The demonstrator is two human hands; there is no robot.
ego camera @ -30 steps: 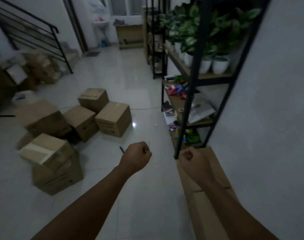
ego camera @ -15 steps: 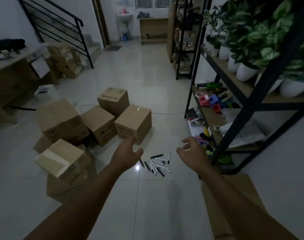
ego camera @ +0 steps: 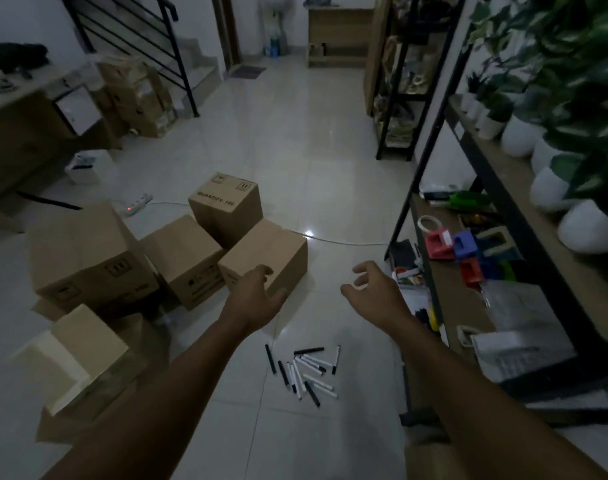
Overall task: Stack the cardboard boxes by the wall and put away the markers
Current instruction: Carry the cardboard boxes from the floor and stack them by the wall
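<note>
Both hands have opened from fists a second ago and pushed further out; view has swung left so the markers now sit nearer the bottom of frame. Nearest: bare forearms reaching forward over glossy pale floor tiles (ego camera: 330, 168). Markers (ego camera: 304, 370), thin cylinders, white barrels with black caps plus a few all black, lie in a loose scattered fan on the floor between the two arms, touched by neither hand. Low left, a tan cardboard box with a pale foam-looking block (ego camera: 70, 355) resting tilted on top. Left hand (ego camera: 257, 299) is spread, fingers relaxed, hovering at the near edge of the nearest box (ego camera: 264, 261), holding nothing; contact with the box cannot be told. Right hand (ego camera: 375, 292) has loosely curled fingers, empty, over bare tile. Behind: cardboard boxes, matte brown cubes with printed marks, clustered touching each other, a larger one (ego camera: 84, 254) at left, one (ego camera: 184, 261) in the middle, the rear one (ego camera: 226, 202) printed QUANTITY. White cable (ego camera: 344, 241) runs across the floor to a power strip (ego camera: 136, 204). Right side: black metal-frame shelf (ego camera: 430, 282) with wood boards, carrying red and blue plastic tape dispensers (ego camera: 451, 242), papers, round white plant pots (ego camera: 586, 225). Far left: black stair railing (ego camera: 177, 64), more boxes.
</note>
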